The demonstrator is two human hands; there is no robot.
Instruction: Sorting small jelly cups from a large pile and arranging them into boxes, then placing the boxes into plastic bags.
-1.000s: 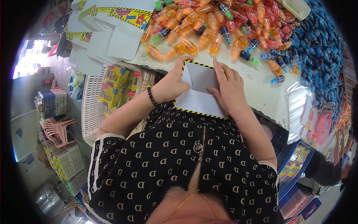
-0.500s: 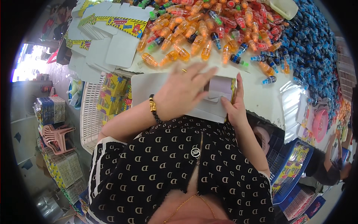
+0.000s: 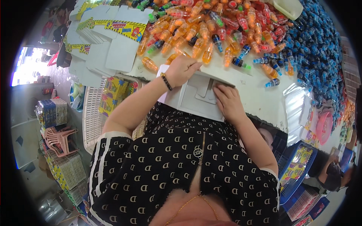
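Observation:
A white cardboard box (image 3: 200, 107), partly folded, leans at the table's near edge against my body, its grey-white inside facing up. My left hand (image 3: 183, 71) is closed on its far left edge, thumb and fingers pinched together near the bottles. Over the right end lies my right hand (image 3: 229, 101), its fingers bent over the wall onto the inner flaps and its thumb hidden. Just beyond the box lie small orange bottles (image 3: 207, 52) with orange caps.
Flat box blanks (image 3: 124, 52) are stacked at the far left. Blue bottles (image 3: 315, 49) are heaped at the right. Below the table's left side stands a white basket (image 3: 92, 116) with yellow packages (image 3: 113, 94). A blue crate (image 3: 298, 169) is low at right, near another person (image 3: 332, 175).
My left hand has gone from above the box to its far edge and closed there. My right hand has shifted from the outer side onto the inner flaps. The box now sits tilted.

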